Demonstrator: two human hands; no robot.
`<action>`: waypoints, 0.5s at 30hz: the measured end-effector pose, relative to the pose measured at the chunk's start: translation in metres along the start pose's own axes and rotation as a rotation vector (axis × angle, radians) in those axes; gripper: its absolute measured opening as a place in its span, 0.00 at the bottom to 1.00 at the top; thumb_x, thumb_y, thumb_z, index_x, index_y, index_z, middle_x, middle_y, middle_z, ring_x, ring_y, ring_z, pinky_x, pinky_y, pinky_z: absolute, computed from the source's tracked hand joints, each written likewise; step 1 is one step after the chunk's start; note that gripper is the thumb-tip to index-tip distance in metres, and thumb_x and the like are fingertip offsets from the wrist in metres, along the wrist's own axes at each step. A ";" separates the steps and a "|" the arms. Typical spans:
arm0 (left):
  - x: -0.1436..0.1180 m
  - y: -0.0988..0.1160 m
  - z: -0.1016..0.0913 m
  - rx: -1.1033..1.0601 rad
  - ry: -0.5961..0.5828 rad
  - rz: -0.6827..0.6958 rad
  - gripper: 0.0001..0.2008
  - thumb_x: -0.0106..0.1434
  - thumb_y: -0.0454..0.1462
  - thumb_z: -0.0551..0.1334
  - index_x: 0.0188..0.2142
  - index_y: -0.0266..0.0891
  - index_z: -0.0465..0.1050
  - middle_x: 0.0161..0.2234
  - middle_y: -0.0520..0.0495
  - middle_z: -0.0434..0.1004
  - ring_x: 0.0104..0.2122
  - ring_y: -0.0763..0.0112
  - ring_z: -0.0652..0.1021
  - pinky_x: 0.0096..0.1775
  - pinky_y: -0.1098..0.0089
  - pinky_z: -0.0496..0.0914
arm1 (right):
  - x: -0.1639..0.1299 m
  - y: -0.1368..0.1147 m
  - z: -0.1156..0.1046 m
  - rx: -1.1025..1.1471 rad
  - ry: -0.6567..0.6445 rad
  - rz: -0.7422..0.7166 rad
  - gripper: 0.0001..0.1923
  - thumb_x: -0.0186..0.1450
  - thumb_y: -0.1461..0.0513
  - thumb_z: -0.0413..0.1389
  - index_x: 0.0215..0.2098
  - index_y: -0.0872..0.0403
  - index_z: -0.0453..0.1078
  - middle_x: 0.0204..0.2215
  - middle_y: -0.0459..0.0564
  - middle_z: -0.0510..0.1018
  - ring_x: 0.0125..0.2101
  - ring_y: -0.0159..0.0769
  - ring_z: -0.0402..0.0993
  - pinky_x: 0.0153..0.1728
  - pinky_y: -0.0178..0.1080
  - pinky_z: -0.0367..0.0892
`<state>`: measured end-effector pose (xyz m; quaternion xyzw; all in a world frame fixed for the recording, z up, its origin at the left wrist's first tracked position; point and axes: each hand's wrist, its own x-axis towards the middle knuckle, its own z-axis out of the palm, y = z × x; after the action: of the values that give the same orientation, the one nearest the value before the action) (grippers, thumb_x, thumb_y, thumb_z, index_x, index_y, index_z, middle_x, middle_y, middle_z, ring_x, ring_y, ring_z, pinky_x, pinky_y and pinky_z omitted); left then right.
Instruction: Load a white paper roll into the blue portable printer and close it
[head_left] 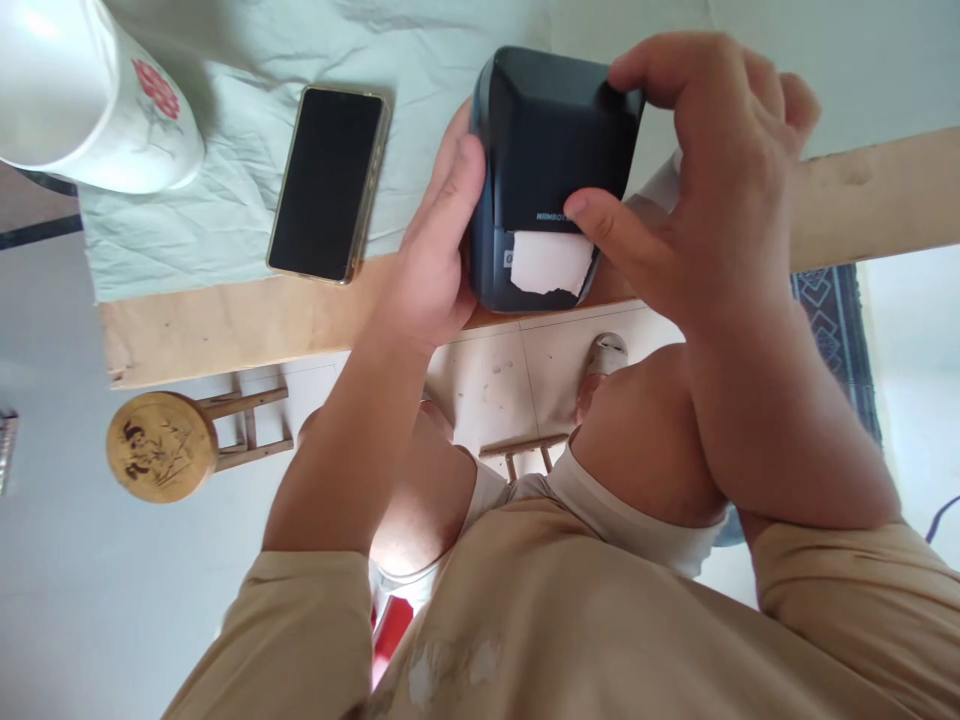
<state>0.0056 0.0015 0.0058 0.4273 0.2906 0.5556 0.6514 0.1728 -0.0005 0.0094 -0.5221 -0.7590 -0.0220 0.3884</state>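
A dark label printer [562, 140] with NIIMBOT lettering is held over the near edge of the table. A piece of white paper [551, 262] with a torn lower edge sticks out of its front slot. My left hand [446, 220] is wrapped round the printer's left side, thumb along the edge and the other fingers mostly hidden behind it. My right hand [705, 160] grips the lid's right side, with the thumb near the lettering and the index finger at the upper right corner. Something whitish [660, 187], partly covered, shows behind my right hand.
To the left on the pale green cloth [240, 200] lies a phone [326, 185] with a dark screen. A white container with a red flower [154, 120] stands at the upper left. Below the wooden table edge [225, 325] is a round wooden stool [161, 447].
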 end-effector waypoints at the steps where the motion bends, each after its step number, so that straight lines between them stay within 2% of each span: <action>1: -0.001 0.000 -0.001 0.012 0.007 -0.012 0.21 0.73 0.40 0.44 0.45 0.45 0.76 0.46 0.51 0.76 0.58 0.63 0.74 0.51 0.63 0.74 | 0.000 0.000 0.001 -0.003 -0.002 -0.009 0.38 0.62 0.34 0.44 0.52 0.53 0.69 0.47 0.50 0.78 0.51 0.50 0.74 0.52 0.59 0.61; 4: -0.002 -0.001 -0.003 -0.007 0.050 -0.019 0.20 0.73 0.41 0.45 0.42 0.46 0.77 0.46 0.52 0.76 0.56 0.65 0.75 0.49 0.65 0.76 | 0.001 -0.001 0.000 -0.021 0.028 -0.066 0.37 0.63 0.35 0.44 0.51 0.53 0.70 0.51 0.52 0.77 0.52 0.50 0.74 0.52 0.57 0.63; 8: -0.001 -0.007 -0.009 -0.042 0.102 0.002 0.18 0.72 0.40 0.48 0.39 0.41 0.77 0.40 0.49 0.78 0.50 0.65 0.77 0.45 0.66 0.76 | 0.001 -0.002 -0.004 -0.016 0.021 -0.131 0.28 0.66 0.43 0.47 0.50 0.52 0.70 0.53 0.52 0.75 0.53 0.47 0.73 0.53 0.55 0.65; 12: 0.000 -0.009 -0.014 -0.091 0.109 -0.020 0.17 0.72 0.40 0.52 0.34 0.37 0.77 0.33 0.48 0.76 0.37 0.70 0.78 0.40 0.68 0.74 | 0.000 -0.002 -0.005 0.100 0.013 -0.216 0.22 0.65 0.50 0.52 0.49 0.54 0.71 0.51 0.54 0.76 0.53 0.47 0.73 0.53 0.54 0.68; 15: -0.002 -0.006 -0.012 -0.102 0.127 -0.027 0.16 0.70 0.39 0.55 0.29 0.38 0.76 0.29 0.50 0.74 0.30 0.75 0.75 0.36 0.71 0.71 | 0.000 -0.002 -0.006 0.121 -0.021 -0.206 0.21 0.65 0.50 0.53 0.49 0.55 0.71 0.51 0.54 0.76 0.54 0.48 0.72 0.53 0.55 0.68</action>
<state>-0.0021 0.0024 -0.0056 0.3535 0.3083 0.5866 0.6602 0.1748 -0.0041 0.0144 -0.4174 -0.8125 -0.0103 0.4068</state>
